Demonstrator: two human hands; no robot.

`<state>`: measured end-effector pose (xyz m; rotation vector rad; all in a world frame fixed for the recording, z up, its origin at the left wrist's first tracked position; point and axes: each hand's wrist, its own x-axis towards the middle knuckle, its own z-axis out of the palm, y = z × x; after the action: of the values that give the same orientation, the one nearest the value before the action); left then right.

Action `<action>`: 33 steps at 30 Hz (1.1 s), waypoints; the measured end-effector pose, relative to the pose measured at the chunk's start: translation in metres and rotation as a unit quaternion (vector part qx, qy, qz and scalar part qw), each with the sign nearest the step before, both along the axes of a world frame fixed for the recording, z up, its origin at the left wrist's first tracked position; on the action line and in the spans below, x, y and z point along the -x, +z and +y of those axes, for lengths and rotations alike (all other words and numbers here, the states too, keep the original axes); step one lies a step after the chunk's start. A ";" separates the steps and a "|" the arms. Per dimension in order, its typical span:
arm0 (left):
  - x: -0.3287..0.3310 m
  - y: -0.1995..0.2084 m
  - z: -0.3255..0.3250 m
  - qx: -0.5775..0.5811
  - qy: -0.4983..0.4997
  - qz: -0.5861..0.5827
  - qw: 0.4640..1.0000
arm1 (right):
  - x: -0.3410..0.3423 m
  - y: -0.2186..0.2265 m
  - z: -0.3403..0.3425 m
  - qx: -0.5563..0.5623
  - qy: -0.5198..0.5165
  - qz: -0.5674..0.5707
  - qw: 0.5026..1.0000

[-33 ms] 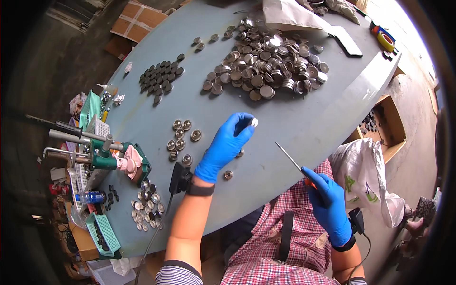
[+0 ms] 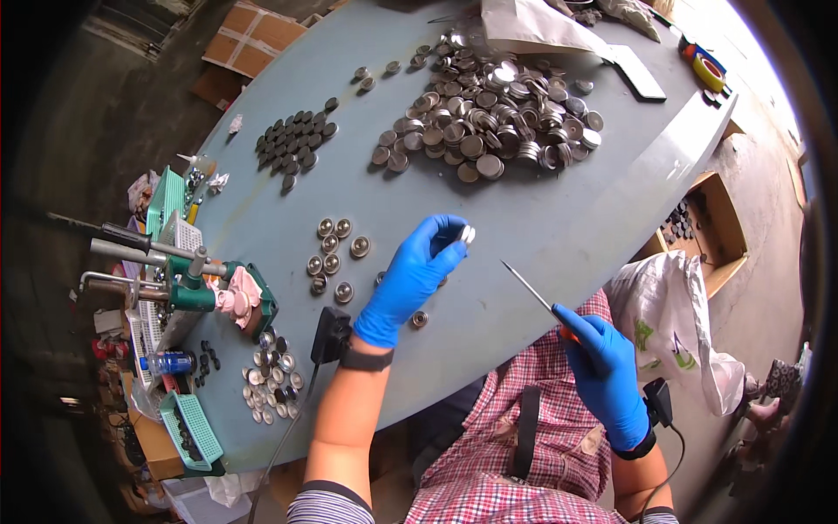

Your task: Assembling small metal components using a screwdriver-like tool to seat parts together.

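Left hand (image 2: 408, 284) drawn back slightly; silvery disc (image 2: 469, 234) pinched at its fingertips; right hand (image 2: 608, 382) clamped around thin-shafted tool (image 2: 527, 286).

We pinch a small, round, silver cap (image 2: 469, 235) with the thumb and fingers of our left hand (image 2: 408, 284). It is tipped up on its edge, and our fingers hide part of it. In our right hand (image 2: 607, 375) we hold a screwdriver (image 2: 529, 288). Its thin metal stick slants up to the left, its tip apart from the cap. A bit of its orange handle shows.
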<state>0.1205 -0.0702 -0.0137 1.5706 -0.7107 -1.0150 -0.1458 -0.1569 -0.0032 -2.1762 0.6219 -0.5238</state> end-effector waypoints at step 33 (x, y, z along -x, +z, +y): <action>0.066 0.043 0.078 0.007 -0.093 -0.152 0.984 | 0.018 0.035 0.009 0.121 0.125 0.033 0.984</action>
<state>0.0545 0.0073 0.0294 1.6902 -1.0895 -0.9097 -0.1639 -0.1484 0.0315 -2.4662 0.3243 -0.4108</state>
